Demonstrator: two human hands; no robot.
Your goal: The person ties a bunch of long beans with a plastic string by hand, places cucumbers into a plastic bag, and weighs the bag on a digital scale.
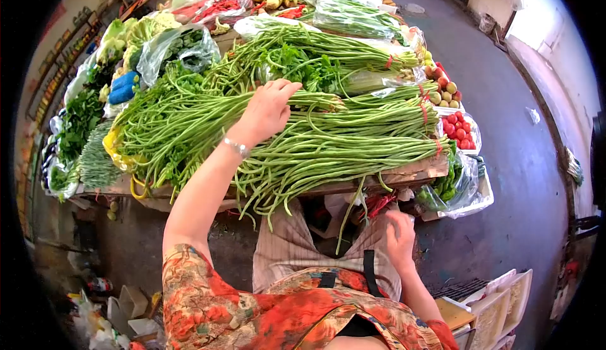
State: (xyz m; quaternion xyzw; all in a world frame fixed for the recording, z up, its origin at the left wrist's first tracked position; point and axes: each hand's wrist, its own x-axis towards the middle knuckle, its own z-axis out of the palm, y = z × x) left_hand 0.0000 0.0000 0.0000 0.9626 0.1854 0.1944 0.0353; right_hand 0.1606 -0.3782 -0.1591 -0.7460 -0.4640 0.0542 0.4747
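My left hand (268,110) is closed over a bunch of long beans (319,100) lying on top of the pile, its fingers wrapped across the stems. The cut ends stick out to the right of my fingers, and the thin tails spread left. Tied bundles of long beans (379,151) lie in front, with red ties (439,147) at their right ends. Below the table edge, my right hand (399,236) is by my right thigh with its fingers curled. Red strips (380,203) hang just beside its fingertips; whether it grips one is hidden.
The wooden table edge (413,174) runs in front of my lap. Tomatoes (457,129) and green peppers (445,186) stand at the right. Blue rolls (124,88) and leafy greens (85,119) are at the left. White crates (505,302) stand behind my right side.
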